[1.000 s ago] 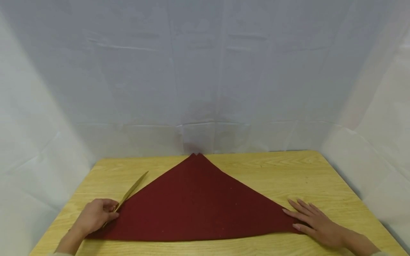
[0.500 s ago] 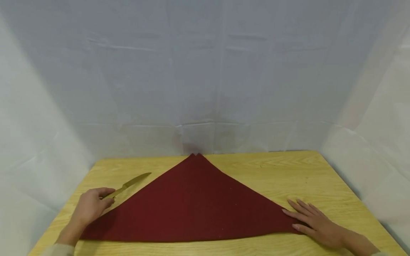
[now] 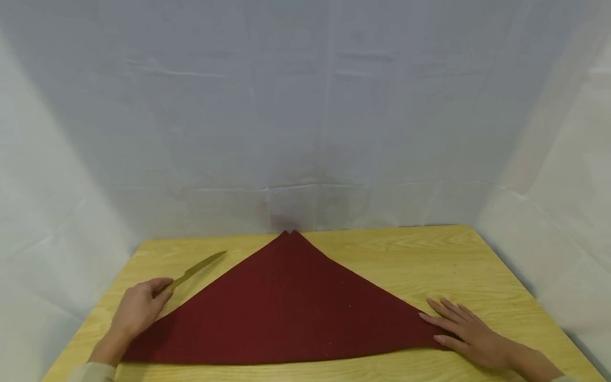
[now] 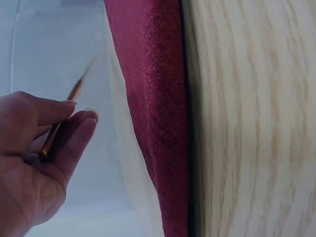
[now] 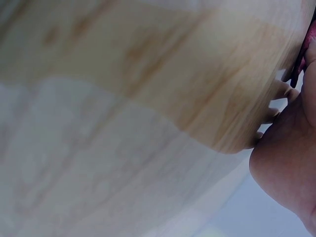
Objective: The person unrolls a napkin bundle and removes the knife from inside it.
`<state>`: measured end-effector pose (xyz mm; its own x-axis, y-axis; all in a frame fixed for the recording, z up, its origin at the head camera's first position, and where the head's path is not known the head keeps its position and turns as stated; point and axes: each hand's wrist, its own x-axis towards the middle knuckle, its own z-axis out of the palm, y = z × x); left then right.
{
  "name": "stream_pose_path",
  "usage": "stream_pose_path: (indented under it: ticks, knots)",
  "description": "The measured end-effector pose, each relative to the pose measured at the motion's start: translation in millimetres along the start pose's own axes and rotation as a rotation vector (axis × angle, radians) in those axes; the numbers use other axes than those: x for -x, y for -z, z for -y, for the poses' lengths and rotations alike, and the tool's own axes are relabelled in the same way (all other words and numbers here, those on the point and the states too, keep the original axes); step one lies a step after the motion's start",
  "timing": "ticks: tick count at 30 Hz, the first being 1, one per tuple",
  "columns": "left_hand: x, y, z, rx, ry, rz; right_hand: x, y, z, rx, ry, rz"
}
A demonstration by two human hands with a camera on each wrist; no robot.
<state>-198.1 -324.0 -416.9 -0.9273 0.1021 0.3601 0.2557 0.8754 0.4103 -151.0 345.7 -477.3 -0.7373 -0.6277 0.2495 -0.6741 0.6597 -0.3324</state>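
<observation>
In the head view, a dark red cloth (image 3: 286, 307) lies folded into a broad triangle, its peak at the far table edge. At its left side my left hand (image 3: 140, 309) grips a gold-coloured knife (image 3: 205, 263) by the handle, blade pointing away and to the right. The left wrist view has the knife handle (image 4: 61, 116) between thumb and fingers, raised beside the cloth edge (image 4: 163, 98). My right hand (image 3: 470, 338) lies with fingers spread, thumb and index finger on the cloth's right corner. Only part of that hand (image 5: 286, 153) shows in the right wrist view.
The light wooden table (image 3: 420, 254) extends around the cloth on every side. White sheeting (image 3: 296, 106) rises behind it and also hangs at the left and right.
My left hand has moved the knife off the cloth's left edge, up and slightly left, and its blade now slants more to the right. The right hand stays in place.
</observation>
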Motion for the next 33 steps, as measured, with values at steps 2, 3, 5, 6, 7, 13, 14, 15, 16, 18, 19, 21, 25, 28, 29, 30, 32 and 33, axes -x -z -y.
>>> stream_pose_path:
  ticks: [2, 3, 5, 6, 7, 13, 14, 15, 16, 18, 19, 21, 25, 28, 29, 30, 32, 33]
  knots:
    - [-1.5, -2.0, -0.3, 0.013, -0.030, -0.040, 0.6, -1, 0, 0.006, 0.002, -0.002]
    - [-2.7, -3.0, -0.4, 0.019, -0.044, -0.058, 0.9, -1, -1, 0.004, 0.002, -0.003]
    - [-5.6, -4.5, -0.7, 0.028, -0.065, -0.085, 1.6, -2, -1, 0.003, -0.002, -0.001]
    - [-7.3, -5.1, -0.6, 0.028, -0.072, -0.090, 1.8, -2, -2, 0.001, -0.005, 0.000]
    - [-8.9, -5.6, -0.6, 0.031, -0.072, -0.084, 2.0, -3, -2, -0.002, -0.007, 0.001]
    - [-17.8, -8.8, 0.9, 0.067, -0.053, -0.006, 2.3, -3, -1, -0.022, -0.014, 0.004]
    - [-19.0, -9.8, 1.7, 0.071, -0.052, 0.001, 2.2, -3, -1, -0.028, -0.014, 0.005]
    - [-19.8, -10.8, 2.5, 0.079, -0.049, 0.010, 2.0, -3, -2, -0.034, -0.014, 0.007]
    - [-20.5, -12.1, 3.6, 0.077, -0.049, 0.014, 1.7, -3, -2, -0.036, -0.014, 0.008]
    - [-20.7, -14.7, 5.5, 0.069, -0.045, 0.020, 1.2, -4, -3, -0.049, -0.016, 0.014]
    - [-20.7, -15.9, 6.4, 0.067, -0.042, 0.027, 1.0, -4, -3, -0.052, -0.016, 0.016]
    - [-20.6, -18.5, 8.1, 0.060, -0.040, 0.035, 0.8, -4, -3, -0.049, -0.015, 0.017]
    - [-21.9, -23.4, 10.6, 0.070, -0.040, 0.052, 1.1, -3, -3, -0.036, -0.010, 0.006]
    - [-23.6, -26.6, 12.8, 0.066, -0.044, 0.068, 1.2, -2, -3, -0.029, -0.006, 0.001]
    - [-24.0, -27.5, 13.4, 0.059, -0.046, 0.072, 1.2, -1, -3, -0.027, -0.004, -0.001]
    - [-24.3, -28.1, 13.9, 0.047, -0.049, 0.072, 1.2, -1, -3, -0.025, -0.002, -0.002]
    - [-24.5, -28.7, 14.6, 0.020, -0.050, 0.080, 1.2, 0, -3, -0.028, -0.001, 0.001]
    - [-24.8, -28.9, 14.6, 0.006, -0.050, 0.082, 1.4, 0, -3, -0.029, -0.001, 0.001]
